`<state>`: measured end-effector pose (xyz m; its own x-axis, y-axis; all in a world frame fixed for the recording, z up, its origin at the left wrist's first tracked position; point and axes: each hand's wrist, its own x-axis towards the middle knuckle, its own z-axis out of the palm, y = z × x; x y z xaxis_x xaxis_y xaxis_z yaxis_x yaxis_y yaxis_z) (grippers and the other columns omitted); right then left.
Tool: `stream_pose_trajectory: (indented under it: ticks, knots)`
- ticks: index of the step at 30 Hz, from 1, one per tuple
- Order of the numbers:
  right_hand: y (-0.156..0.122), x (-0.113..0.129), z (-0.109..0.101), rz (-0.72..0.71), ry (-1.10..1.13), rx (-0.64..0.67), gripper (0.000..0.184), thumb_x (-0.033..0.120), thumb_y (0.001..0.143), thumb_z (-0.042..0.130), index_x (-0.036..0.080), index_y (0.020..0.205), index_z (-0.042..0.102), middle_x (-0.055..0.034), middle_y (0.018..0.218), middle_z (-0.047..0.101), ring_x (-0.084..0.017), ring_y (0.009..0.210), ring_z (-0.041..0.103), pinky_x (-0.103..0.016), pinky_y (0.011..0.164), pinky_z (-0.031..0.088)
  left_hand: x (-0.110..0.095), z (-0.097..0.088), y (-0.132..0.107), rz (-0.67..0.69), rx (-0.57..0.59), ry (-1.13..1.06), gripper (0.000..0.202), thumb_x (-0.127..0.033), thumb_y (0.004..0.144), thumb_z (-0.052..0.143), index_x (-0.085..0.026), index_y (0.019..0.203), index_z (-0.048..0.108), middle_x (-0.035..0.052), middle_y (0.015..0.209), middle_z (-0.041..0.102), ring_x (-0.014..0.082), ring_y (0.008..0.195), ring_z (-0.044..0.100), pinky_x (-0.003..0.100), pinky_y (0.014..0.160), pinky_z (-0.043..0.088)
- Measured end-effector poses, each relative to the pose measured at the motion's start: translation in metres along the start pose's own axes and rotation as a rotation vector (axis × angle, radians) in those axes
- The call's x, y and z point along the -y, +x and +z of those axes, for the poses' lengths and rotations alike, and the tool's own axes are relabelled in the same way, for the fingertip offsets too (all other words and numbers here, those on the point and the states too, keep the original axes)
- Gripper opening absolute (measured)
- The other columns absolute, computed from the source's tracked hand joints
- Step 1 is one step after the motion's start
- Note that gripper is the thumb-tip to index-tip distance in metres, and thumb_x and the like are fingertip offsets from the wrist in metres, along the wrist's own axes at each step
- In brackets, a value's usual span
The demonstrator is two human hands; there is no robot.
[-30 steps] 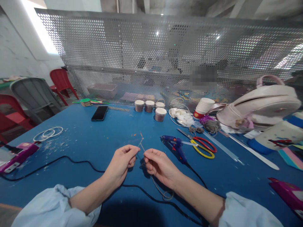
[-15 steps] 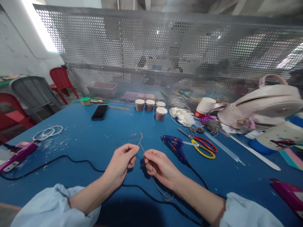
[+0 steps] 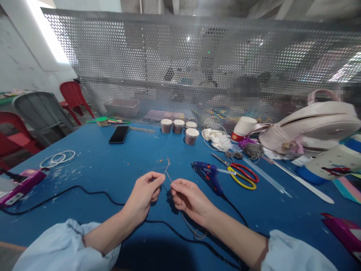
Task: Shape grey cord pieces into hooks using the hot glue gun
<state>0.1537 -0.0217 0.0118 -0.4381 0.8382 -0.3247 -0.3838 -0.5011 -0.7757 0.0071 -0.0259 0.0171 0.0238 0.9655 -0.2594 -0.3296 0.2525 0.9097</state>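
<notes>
My left hand (image 3: 144, 192) is closed in a pinch on a thin wire (image 3: 166, 169) that points up and away over the table, with a small orange bit at its far tip. Between thumb and forefinger, my right hand (image 3: 189, 197) pinches a thin grey yarn (image 3: 169, 177) that meets the wire near its upper part. More of that yarn trails out below the right hand and lies in a loose loop on the blue table. To the right of my hands lies a blue glue gun (image 3: 210, 175) with a clear stick in its back.
Scissors (image 3: 244, 175) with red and yellow handles lie right of the glue gun. Several small tubs (image 3: 192, 136) stand at the back, with a phone (image 3: 119, 134) to their left. A black cord (image 3: 93, 192) crosses the table. A pale bag (image 3: 307, 124) sits far right.
Almost nothing differs. Both hands keep their pinches in nearly the same place, and the wire and yarn have shifted only very slightly.
</notes>
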Motion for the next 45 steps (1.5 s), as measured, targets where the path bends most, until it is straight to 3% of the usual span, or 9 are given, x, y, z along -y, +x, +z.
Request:
stream_pose_trajectory:
  ticks: [7, 12, 21, 26, 31, 34, 39, 42, 45]
  knots:
    - [-0.001, -0.001, 0.0, 0.01, 0.01, 0.009, 0.024, 0.028, 0.068, 0.073, 0.015, 0.067, 0.053, 0.0042, 0.056, 0.056, -0.003, 0.039, 0.042, -0.018, 0.037, 0.023, -0.002, 0.003, -0.002, -0.003, 0.02, -0.052, 0.024, -0.03, 0.064, 0.073, -0.012, 0.071, 0.06, -0.0106, 0.041, 0.034, 0.0019, 0.038, 0.024, 0.018, 0.039, 0.015]
    - [-0.003, -0.002, -0.001, 0.002, -0.023, 0.0, 0.024, 0.03, 0.068, 0.074, 0.014, 0.068, 0.055, 0.0039, 0.056, 0.058, -0.003, 0.038, 0.043, -0.017, 0.036, 0.026, -0.002, 0.002, -0.001, -0.003, 0.0, -0.046, 0.022, -0.028, 0.063, 0.074, -0.012, 0.071, 0.061, -0.0053, 0.045, 0.049, 0.0036, 0.04, 0.039, 0.016, 0.04, 0.029]
    - [-0.005, -0.008, -0.005, -0.004, -0.126, -0.029, 0.028, 0.035, 0.068, 0.074, 0.014, 0.07, 0.056, 0.002, 0.057, 0.061, -0.004, 0.036, 0.047, -0.016, 0.033, 0.033, -0.006, 0.001, -0.002, -0.018, 0.012, -0.165, 0.013, -0.017, 0.067, 0.072, -0.011, 0.069, 0.061, 0.0093, 0.086, 0.066, 0.0186, 0.075, 0.067, 0.021, 0.053, 0.055]
    - [-0.008, -0.01, -0.006, 0.021, -0.237, -0.03, 0.028, 0.035, 0.068, 0.072, 0.015, 0.069, 0.054, 0.0009, 0.058, 0.063, -0.005, 0.037, 0.049, -0.015, 0.033, 0.033, -0.008, 0.001, -0.003, -0.016, 0.053, -0.21, 0.017, -0.019, 0.068, 0.072, -0.011, 0.066, 0.058, 0.0067, 0.077, 0.067, 0.0178, 0.067, 0.069, 0.025, 0.063, 0.057]
    - [-0.024, 0.001, -0.014, -0.036, -0.558, -0.044, 0.026, 0.041, 0.071, 0.067, 0.017, 0.077, 0.058, -0.0016, 0.069, 0.066, -0.01, 0.045, 0.056, -0.019, 0.035, 0.034, -0.01, 0.0, -0.004, -0.031, 0.051, -0.2, 0.017, -0.017, 0.067, 0.073, -0.012, 0.066, 0.056, 0.003, 0.069, 0.064, 0.0146, 0.06, 0.067, 0.023, 0.064, 0.056]
    - [-0.044, 0.019, -0.03, -0.139, -0.921, -0.174, 0.021, 0.038, 0.076, 0.062, 0.02, 0.088, 0.063, 0.0019, 0.053, 0.06, -0.012, 0.044, 0.052, -0.022, 0.041, 0.035, -0.01, -0.002, -0.003, -0.043, 0.062, -0.196, 0.017, -0.017, 0.066, 0.073, -0.013, 0.067, 0.056, 0.0012, 0.065, 0.061, 0.016, 0.062, 0.068, 0.025, 0.066, 0.056]
    - [-0.071, 0.054, -0.076, -0.329, -1.343, -0.405, 0.025, 0.045, 0.082, 0.051, 0.022, 0.076, 0.06, -0.0016, 0.063, 0.061, -0.016, 0.055, 0.055, -0.027, 0.053, 0.039, -0.006, -0.003, -0.002, -0.065, 0.103, -0.172, 0.016, -0.021, 0.069, 0.071, -0.013, 0.07, 0.057, 0.0013, 0.064, 0.06, 0.0177, 0.064, 0.069, 0.027, 0.069, 0.056]
    - [-0.066, 0.067, -0.099, -0.305, -1.558, -0.553, 0.029, 0.049, 0.08, 0.052, 0.022, 0.07, 0.057, -0.0026, 0.065, 0.062, -0.018, 0.057, 0.055, -0.029, 0.054, 0.038, -0.004, -0.003, 0.0, -0.067, 0.103, -0.16, 0.014, -0.02, 0.072, 0.068, -0.013, 0.069, 0.056, 0.0017, 0.063, 0.06, 0.0182, 0.064, 0.069, 0.028, 0.069, 0.056]
    - [-0.047, 0.069, -0.108, -0.335, -1.558, -0.522, 0.03, 0.049, 0.075, 0.058, 0.021, 0.085, 0.061, -0.0061, 0.083, 0.067, -0.023, 0.073, 0.06, -0.032, 0.064, 0.043, -0.002, -0.002, 0.003, -0.069, 0.112, -0.145, 0.013, -0.019, 0.075, 0.065, -0.013, 0.069, 0.056, 0.002, 0.063, 0.06, 0.0183, 0.065, 0.069, 0.028, 0.07, 0.056]
